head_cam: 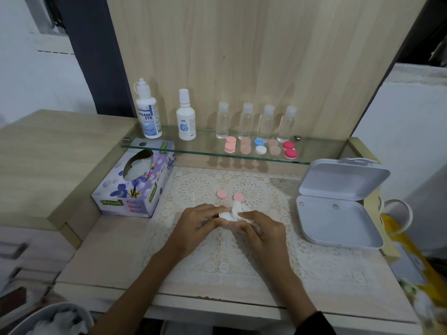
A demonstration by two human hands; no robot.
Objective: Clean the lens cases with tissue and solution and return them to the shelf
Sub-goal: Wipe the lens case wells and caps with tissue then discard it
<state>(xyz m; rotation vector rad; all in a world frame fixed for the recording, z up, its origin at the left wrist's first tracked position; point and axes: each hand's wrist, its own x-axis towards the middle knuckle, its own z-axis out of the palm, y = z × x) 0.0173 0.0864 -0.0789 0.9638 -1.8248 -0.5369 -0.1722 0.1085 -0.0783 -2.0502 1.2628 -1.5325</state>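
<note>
From the head camera we look down at the counter (108,257), where a lace mat (242,262) lies. Our two hands meet over the mat, close together. Our left hand (200,223) curls its fingers round a small white piece, which we think is the open lens case (224,215). Most of it is hidden by the fingers. Our right hand (261,228) pinches a white tissue (235,208) and presses it against the case. Two pink caps (221,194) lie on the mat just behind our hands, apart from each other.

Up on the glass shelf (193,151) sits a row of lens cases (260,146) in pink, peach, blue with white, and red. Behind them stand four small clear bottles (245,120). The solution bottle (147,112) stands at the left end of the shelf, and the tissue box (135,180) sits under it on the counter.

We think the lens case is very light and hard, and it could be slippery if it is wet. It is best held by its outer edges, so the tissue can get down into the little cups. The tissue is soft and tears easily, so we should rub gently. The caps are small and could roll away.
</note>
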